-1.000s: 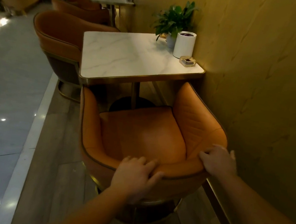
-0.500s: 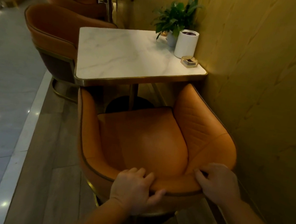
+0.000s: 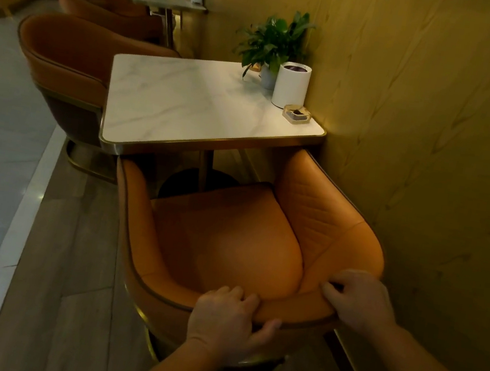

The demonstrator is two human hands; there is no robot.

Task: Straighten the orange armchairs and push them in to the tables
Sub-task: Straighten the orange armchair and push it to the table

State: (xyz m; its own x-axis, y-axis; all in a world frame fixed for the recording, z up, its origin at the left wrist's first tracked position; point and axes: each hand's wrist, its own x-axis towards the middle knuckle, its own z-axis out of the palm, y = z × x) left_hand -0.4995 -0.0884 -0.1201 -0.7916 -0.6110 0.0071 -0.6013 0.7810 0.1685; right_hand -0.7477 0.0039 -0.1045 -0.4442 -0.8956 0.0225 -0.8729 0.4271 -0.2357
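Beside the wall (image 3: pixel 433 150), head view. Held the back rim of the nearest orange armchair (image 3: pixel 228 246) with both grips: left grip (image 3: pixel 227 319) curled over the middle of the rim, fingers inside and thumb outside; right grip (image 3: pixel 357 300) closed over the rim's wall-side corner. Found the armchair at the near edge of the marble worktop (image 3: pixel 185 106), arm tips meeting that edge, seat mostly clear of it, wall-side arm close to the wall. Judged as the push-in step for this chair, well advanced, with the back apparently turned a little off the worktop's edge. Called next for a short, even shove from both grips, a touch more on whichever side squares it, and care not to scrape the wall. Noted a second armchair (image 3: pixel 65 57) at the worktop's far side, and a potted plant (image 3: pixel 271 43), white canister (image 3: pixel 291 84) and small dish (image 3: pixel 296 114) on the worktop by the wall.
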